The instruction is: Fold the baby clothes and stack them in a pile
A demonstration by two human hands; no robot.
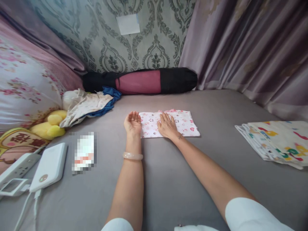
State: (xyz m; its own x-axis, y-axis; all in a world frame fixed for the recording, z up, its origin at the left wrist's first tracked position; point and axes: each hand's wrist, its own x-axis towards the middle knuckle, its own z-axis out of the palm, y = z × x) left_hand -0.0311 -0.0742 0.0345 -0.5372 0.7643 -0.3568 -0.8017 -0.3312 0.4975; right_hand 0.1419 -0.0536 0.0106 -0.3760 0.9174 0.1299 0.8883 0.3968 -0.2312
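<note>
A folded white cloth (187,123) with pink and dark flower prints lies flat on the grey bed sheet (166,170). My right hand (166,125) rests palm down on its middle, fingers stretched and slightly spread. At the cloth's left edge is my left hand (133,123), turned palm up with its fingers extended and its side against the fabric. A pale bangle (132,156) circles the left wrist. Neither hand grips anything. A bit of pink trim shows along the cloth's far edge.
Folded colourful fabric (279,141) lies at the right. On the left are a white power bank (49,166) with cables, a power strip (20,166), a blurred packet (84,152), a yellow plush (51,125) and crumpled clothes (89,106). A black-and-pink long bag (139,81) lies along the wall.
</note>
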